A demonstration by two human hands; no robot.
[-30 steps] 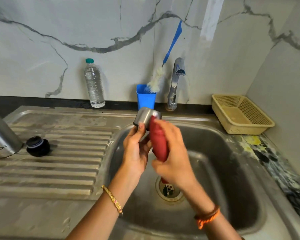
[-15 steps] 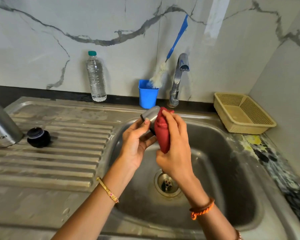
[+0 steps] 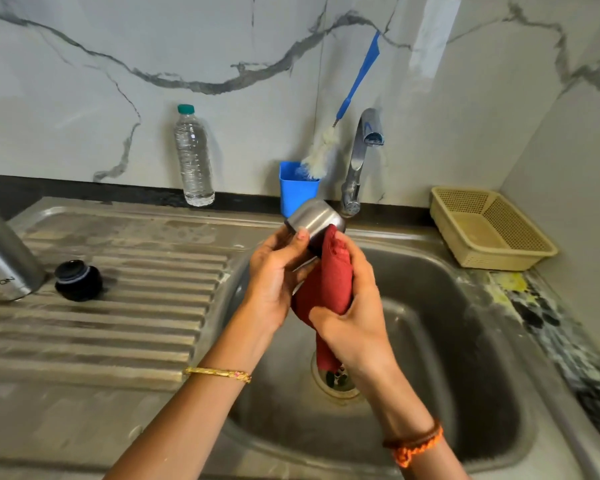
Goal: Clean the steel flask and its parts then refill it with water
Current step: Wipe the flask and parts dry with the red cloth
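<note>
Since the earlier frame you're pushing the cloth point(image 3: 326, 289) further over the cup point(image 3: 314, 220), tilted over the sink point(image 3: 465, 323) so drips fall in. Your left hand point(image 3: 274, 275) is pinching the cup's rim; your right hand point(image 3: 354, 306) is curling tight around the cloth. At 9 o'clock the flask point(image 3: 4, 258) and stopper point(image 3: 78, 280) are waiting on the drainboard point(image 3: 136, 323)

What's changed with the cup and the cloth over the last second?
Little. The right hand has worked the red cloth from across the steel cup to against its lower right side, with more of the cup now bare. The left hand still grips the cup over the sink. Flask, black stopper, water bottle and tap are as before; nothing let go.
</note>
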